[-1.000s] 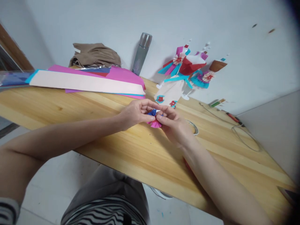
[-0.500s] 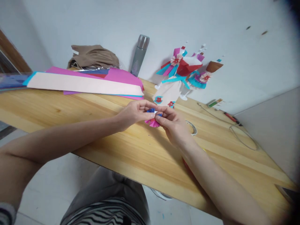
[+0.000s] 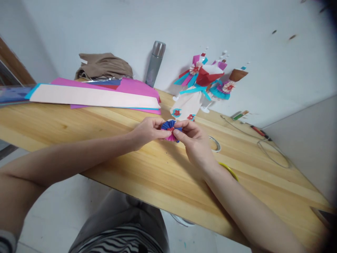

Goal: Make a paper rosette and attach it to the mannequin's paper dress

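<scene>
Your left hand (image 3: pixel 150 133) and right hand (image 3: pixel 194 140) pinch the blue and pink paper flower (image 3: pixel 171 128) between their fingers, above the desk (image 3: pixel 126 161). Just past your fingers stands a paper dress (image 3: pixel 186 104). A tape roll (image 3: pixel 216 144) lies near your right hand.

From its middle, your wooden table (image 3: pixel 126 168) bears paper sheets (image 3: pixel 92 96) at ten o'clock, paper-dressed figures (image 3: pixel 195 92) at one, a pale ring (image 3: pixel 218 144) and red-black tool (image 3: pixel 258 132) at three, a yellow loop (image 3: pixel 229 169) at four.
</scene>
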